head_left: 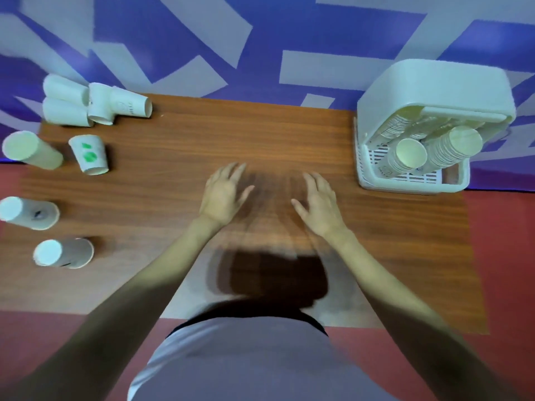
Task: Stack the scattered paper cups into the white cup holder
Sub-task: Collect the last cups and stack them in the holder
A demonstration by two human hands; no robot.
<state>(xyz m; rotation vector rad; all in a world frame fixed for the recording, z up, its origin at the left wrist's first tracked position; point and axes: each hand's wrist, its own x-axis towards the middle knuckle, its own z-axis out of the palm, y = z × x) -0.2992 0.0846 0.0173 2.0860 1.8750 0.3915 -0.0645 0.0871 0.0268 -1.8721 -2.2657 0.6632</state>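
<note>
At mid-bench, both hands flat over the wooden top: left hand (pixel 223 195) and right hand (pixel 318 205) side by side, a clear gap between them, palms down, fingers straight and slightly spread, pointing toward the far edge, nothing held. Whether the palms touch the bench (pixel 260 134) or hover just above cannot be told; some motion blur around the fingers. Bare forearms reaching in from the near edge, converging toward the centre. Scattered paper cups all along the left edge, well apart from the left hand: a cluster of white cups (pixel 92 102) at the far-left corner, lying on their sides and touching one another; nearer, a cup with green marks (pixel 90 154), upside down, just beside a plain upside-down cup (pixel 31 150) at the very left edge; further toward the near edge, two more upside-down cups, one with a dark mark (pixel 29 212) and one grey-sided (pixel 62 253). White cup holder (pixel 434 91) at the far-right corner, well apart from the right hand, slatted base showing; inside it, stacks of upside-down cups (pixel 434 151) leaning toward the camera, two stacks in front and more behind under the holder's hood. Dark shadow of the person on the bench near the near edge, between the forearms.
</note>
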